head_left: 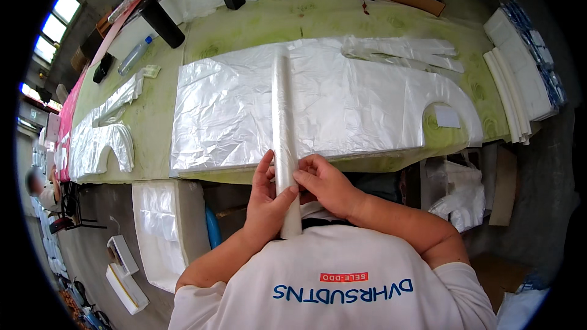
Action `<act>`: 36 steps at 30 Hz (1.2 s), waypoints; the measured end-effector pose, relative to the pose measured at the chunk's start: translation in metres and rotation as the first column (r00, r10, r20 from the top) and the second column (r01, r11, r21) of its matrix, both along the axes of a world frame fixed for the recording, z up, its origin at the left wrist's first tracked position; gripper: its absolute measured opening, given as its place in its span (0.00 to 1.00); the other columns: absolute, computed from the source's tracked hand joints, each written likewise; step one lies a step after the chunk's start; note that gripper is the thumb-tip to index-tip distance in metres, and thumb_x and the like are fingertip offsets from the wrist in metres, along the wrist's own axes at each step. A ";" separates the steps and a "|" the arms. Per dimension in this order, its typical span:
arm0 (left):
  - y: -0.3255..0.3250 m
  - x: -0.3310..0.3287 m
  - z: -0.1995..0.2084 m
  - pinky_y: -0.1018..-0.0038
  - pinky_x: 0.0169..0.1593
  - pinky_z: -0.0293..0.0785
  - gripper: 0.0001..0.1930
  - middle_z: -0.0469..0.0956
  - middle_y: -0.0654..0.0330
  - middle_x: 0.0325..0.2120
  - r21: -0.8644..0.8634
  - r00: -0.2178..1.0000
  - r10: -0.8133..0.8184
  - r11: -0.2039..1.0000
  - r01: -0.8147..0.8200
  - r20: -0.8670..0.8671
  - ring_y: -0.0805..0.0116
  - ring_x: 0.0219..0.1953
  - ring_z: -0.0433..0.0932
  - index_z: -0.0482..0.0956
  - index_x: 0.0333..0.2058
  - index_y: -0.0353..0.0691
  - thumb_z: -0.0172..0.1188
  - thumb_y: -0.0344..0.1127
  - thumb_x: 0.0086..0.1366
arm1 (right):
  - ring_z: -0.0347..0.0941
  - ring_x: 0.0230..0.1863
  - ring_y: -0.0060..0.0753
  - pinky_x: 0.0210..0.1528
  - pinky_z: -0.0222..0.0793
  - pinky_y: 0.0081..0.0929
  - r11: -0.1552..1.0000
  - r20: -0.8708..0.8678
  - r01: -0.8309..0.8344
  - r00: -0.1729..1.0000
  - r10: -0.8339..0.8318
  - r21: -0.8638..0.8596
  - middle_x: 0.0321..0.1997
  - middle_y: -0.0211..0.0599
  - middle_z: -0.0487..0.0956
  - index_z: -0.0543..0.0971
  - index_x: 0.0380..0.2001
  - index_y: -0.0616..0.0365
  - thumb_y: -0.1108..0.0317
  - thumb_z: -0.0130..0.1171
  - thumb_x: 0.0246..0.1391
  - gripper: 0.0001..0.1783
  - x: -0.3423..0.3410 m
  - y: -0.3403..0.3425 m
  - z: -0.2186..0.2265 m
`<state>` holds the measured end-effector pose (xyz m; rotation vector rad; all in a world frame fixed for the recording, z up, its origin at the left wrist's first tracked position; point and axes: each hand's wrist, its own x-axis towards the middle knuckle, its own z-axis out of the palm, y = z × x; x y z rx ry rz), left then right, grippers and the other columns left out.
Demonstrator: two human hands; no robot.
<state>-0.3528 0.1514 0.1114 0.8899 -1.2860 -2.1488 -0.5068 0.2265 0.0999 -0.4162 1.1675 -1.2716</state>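
A long, narrow roll of clear plastic film [282, 104] points away from me across the front of the table. My left hand [269, 192] wraps its near part from the left, with the thumb lying across it. From the right, my right hand [321, 183] grips the same roll, thumb pressed on its side and the other fingers partly hidden. Under the roll's far part lies a wide, flat stack of clear plastic sheets [226, 104] with a curved cut-out at its right end. A loose strip of clear plastic [403, 50] rests on the stack's far right.
The table has a green patterned cover [244, 30]. More cut plastic [104, 140] lies at left, near a water bottle [134, 56] and a black cylinder [162, 22]. White rolls [506, 95] stand at the right edge. A plastic-lined bin [162, 226] sits below the table.
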 end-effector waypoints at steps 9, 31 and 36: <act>0.012 -0.030 -0.012 0.67 0.64 0.65 0.40 0.52 0.55 0.71 -0.283 0.974 -0.191 0.934 0.217 0.119 0.65 0.64 0.63 0.32 0.75 0.45 0.48 0.33 0.76 | 0.76 0.51 0.31 0.53 0.75 0.29 0.989 0.034 0.142 0.990 -0.140 -0.051 0.55 0.41 0.77 0.64 0.65 0.68 0.64 0.55 0.67 0.28 -0.024 0.004 0.008; -0.213 -0.125 0.047 0.68 0.54 0.69 0.31 0.76 0.64 0.51 -0.172 0.734 -0.380 0.815 0.554 0.563 0.71 0.53 0.71 0.71 0.61 0.44 0.72 0.45 0.62 | 0.74 0.55 0.26 0.59 0.70 0.28 0.995 -0.362 0.069 0.928 -0.092 -0.076 0.58 0.40 0.76 0.67 0.66 0.63 0.75 0.60 0.59 0.32 -0.077 0.105 -0.014; -0.215 -0.123 0.058 0.68 0.51 0.76 0.39 0.76 0.57 0.53 -0.140 0.659 -0.397 0.783 0.606 0.638 0.66 0.53 0.74 0.65 0.65 0.33 0.73 0.44 0.61 | 0.74 0.54 0.26 0.58 0.71 0.28 0.993 -0.373 0.040 0.925 -0.079 -0.112 0.58 0.38 0.76 0.68 0.66 0.62 0.74 0.62 0.58 0.32 -0.082 0.107 -0.017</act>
